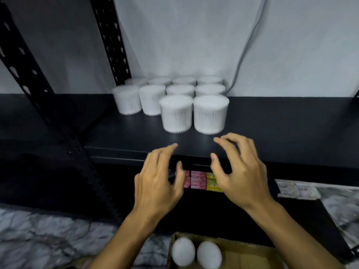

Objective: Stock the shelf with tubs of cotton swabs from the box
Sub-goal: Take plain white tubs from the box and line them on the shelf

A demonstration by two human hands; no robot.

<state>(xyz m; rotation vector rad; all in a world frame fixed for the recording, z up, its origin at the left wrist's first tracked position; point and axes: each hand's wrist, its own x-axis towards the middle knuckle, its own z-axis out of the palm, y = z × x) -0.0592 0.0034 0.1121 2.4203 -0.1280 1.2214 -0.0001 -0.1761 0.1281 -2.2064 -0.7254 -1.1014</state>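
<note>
Loosely spread, the fingers (169,152) of the left hand (157,183) hold nothing, with the fingertips hovering at the front edge of the black shelf (281,129). Just beside it, the right hand (240,175) has its fingers (227,142) gently curved and apart, also holding nothing, reaching a little further over the shelf edge. Both hands sit side by side with a small gap between them, and neither touches a tub.

Ahead of the fingers, ten tubs of cotton swabs (210,116) stand upright on the shelf in a tight cluster: two in the front row, four behind them, and four more at the back against the white wall (194,35). The two front tubs stand close side by side, near the fingertips but apart from them.

Below the wrists, at the bottom edge of the view, an open cardboard box (239,255) holds two more tubs (183,252) lying next to each other, round white lids up.

Under the shelf, between the two hands, pink and yellow soap packs (198,180) show on a lower level. Pale sachets (297,190) lie to the right. A black slotted upright (110,39) rises at the left, and a thin grey cable (246,45) hangs down the wall. A marbled floor (38,233) shows at the lower left.
</note>
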